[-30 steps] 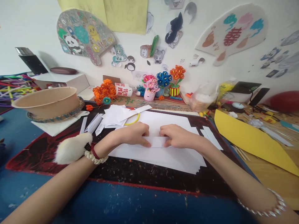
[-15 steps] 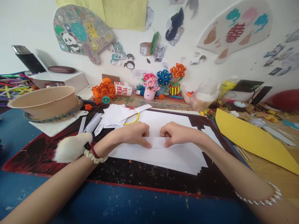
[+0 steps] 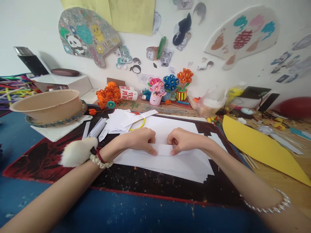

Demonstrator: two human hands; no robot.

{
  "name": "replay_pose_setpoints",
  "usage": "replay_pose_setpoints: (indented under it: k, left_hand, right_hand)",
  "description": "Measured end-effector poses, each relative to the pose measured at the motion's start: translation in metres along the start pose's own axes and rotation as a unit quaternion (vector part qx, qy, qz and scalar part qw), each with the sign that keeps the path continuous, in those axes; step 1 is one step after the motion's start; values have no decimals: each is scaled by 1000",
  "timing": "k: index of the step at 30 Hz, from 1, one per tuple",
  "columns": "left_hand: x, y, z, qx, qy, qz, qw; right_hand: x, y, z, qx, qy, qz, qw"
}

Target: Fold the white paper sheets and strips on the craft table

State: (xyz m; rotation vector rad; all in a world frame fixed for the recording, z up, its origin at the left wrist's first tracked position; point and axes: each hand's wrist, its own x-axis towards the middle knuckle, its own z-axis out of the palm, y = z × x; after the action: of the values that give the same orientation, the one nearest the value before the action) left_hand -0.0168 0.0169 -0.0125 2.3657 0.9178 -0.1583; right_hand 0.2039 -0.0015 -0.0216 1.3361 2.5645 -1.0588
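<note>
Both of my hands pinch a folded strip of white paper [image 3: 164,149] between thumbs and curled fingers. My left hand [image 3: 142,139] grips it left of the middle, and my right hand [image 3: 182,140] grips it a short way to the right. The strip lies level just over a spread of white paper sheets [image 3: 170,168] on a dark red-and-black mat [image 3: 145,187]. Part of the strip is hidden behind my fingers. A pile of cut white paper pieces [image 3: 119,121] lies beyond my left hand, with a yellow-handled tool [image 3: 141,125] partly under it.
A beige bowl [image 3: 46,105] stands at the left on a woven ring. Orange pipe-cleaner flowers [image 3: 109,94] and small potted flowers [image 3: 155,97] line the wall. At the right lies a yellow sheet [image 3: 262,147] on a wooden surface. A fluffy white wristlet [image 3: 79,152] hangs at my left wrist.
The view has shifted slightly. My hands keep the same pinch on the paper strip, and its upper edge seems tipped a little lower; otherwise hardly anything differs.
</note>
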Motion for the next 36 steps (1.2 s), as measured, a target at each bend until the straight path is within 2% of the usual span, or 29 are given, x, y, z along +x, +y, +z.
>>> replay_pose_setpoints:
  k: [8, 23, 30, 36]
  left_hand:
    - [0, -1, 0, -11, 2, 11, 1000]
    - [1, -1, -1, 10, -14, -1, 1000]
    - [4, 1, -1, 40, -23, 15, 999]
    - [6, 2, -2, 61, -33, 35, 997]
  right_hand:
    - [-1, -5, 2, -28, 9, -10, 1000]
    - [-1, -8, 6, -52, 6, 25, 998]
    - [-2, -13, 4, -76, -4, 28, 997]
    - [0, -19, 5, -108, -8, 57, 993]
